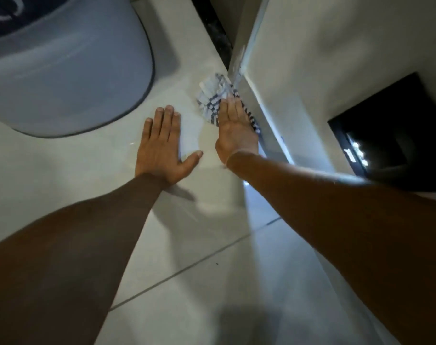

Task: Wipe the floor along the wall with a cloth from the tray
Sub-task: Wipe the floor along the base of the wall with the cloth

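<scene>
A white cloth [213, 95] with dark checked stripes lies crumpled on the pale tiled floor [187, 245], pushed against the foot of the wall [311, 58] near a corner. My right hand [234, 128] rests flat on the cloth's near part, fingers straight and together, pressing it to the floor beside the wall. My left hand [162, 145] is spread flat on the bare tile to the left of the cloth, palm down, holding nothing. No tray can be seen.
A large grey rounded mat [70, 70] covers the floor at the upper left. A black square opening [381, 135] is set in the wall on the right. A dark strip [212, 23] runs along the floor at the top by the corner.
</scene>
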